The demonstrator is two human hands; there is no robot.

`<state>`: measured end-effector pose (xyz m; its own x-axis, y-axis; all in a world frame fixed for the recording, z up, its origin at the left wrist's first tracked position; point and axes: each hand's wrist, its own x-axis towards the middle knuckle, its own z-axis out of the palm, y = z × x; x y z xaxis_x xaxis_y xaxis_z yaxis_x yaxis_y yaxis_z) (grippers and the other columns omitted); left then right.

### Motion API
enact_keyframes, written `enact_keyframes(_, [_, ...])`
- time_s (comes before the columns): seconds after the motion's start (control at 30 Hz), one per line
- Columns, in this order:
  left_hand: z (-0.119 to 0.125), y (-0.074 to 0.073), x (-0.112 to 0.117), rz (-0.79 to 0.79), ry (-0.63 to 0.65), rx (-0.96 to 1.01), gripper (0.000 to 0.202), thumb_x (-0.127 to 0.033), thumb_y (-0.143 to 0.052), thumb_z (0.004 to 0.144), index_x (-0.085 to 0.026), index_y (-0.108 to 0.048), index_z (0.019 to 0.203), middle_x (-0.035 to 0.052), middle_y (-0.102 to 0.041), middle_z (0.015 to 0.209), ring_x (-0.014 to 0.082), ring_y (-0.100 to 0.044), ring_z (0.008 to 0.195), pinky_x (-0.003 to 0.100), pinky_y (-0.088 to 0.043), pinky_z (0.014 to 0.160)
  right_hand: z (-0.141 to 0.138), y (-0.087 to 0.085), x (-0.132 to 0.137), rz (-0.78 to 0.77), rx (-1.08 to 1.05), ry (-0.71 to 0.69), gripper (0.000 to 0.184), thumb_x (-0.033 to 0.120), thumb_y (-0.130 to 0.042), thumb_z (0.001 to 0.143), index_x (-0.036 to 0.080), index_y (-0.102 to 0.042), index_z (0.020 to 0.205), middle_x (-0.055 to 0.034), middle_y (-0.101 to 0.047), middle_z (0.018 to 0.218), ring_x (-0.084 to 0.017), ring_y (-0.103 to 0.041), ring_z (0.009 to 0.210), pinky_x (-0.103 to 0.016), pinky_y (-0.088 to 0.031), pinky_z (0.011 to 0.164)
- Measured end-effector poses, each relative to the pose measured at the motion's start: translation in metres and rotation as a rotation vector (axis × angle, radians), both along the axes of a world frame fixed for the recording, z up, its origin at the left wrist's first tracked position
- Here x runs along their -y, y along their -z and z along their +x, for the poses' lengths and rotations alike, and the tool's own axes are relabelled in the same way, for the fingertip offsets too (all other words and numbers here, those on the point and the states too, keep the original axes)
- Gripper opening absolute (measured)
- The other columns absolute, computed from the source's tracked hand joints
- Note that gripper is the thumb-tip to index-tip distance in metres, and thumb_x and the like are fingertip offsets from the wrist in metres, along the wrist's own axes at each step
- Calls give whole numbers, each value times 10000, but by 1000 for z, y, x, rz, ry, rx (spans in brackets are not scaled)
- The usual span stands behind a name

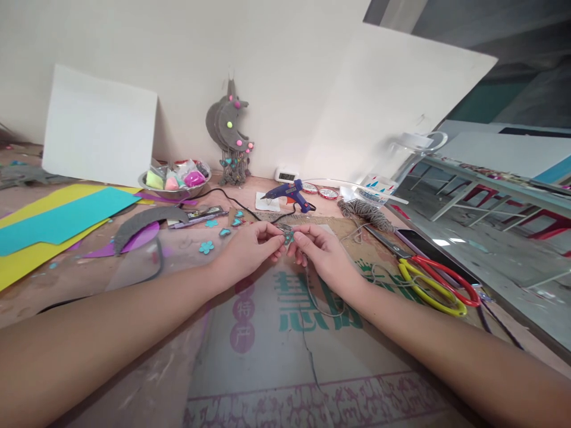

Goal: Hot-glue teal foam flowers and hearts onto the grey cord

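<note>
My left hand (250, 246) and my right hand (319, 249) meet over a printed cardboard sheet (285, 356), fingers pinched together on a small teal and grey foam cutout (288, 236). A thin string (312, 297) hangs from the piece and trails across the cardboard toward me. Several small teal foam shapes (206, 246) lie just left of my left hand.
A blue glue gun (289, 193) stands behind my hands, with a twine bundle (363, 211), red and yellow scissors (435, 285) and a phone (423, 246) on the right. Teal and yellow foam sheets (53, 223), a metal bowl (176, 181) and a grey moon decoration (229, 131) sit left and behind.
</note>
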<state>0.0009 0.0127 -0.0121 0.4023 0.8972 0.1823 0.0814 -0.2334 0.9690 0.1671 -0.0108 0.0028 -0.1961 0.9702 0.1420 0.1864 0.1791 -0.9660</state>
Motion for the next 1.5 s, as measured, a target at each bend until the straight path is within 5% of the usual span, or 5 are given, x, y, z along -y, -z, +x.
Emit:
enact_keyframes(1.1, [-1,-9,7,66,19,-139,128,-274,-510,785,-167,-555,733,-9,-583,651,115,-538,595,223,-416,574,1,3,-1,44,108,45,207,380,-561,808,181,-524,853,36,-548,597,-85,-455,487,-211,-375,470])
enact_keyframes(1.3, [0,-8,6,2,28,-89,165,-314,-546,766,-162,-572,825,-1,-597,710,111,-551,601,223,-436,573,1,3,0,67,132,54,197,372,-539,819,178,-512,841,38,-533,588,-83,-447,487,-205,-376,465])
enact_keyframes(1.5, [-2,-7,5,98,-31,-140,244,-376,-502,801,-176,-610,888,-7,-607,689,126,-565,633,235,-435,595,-1,1,2,66,141,56,207,383,-547,809,181,-513,839,33,-544,597,-87,-454,490,-210,-381,468])
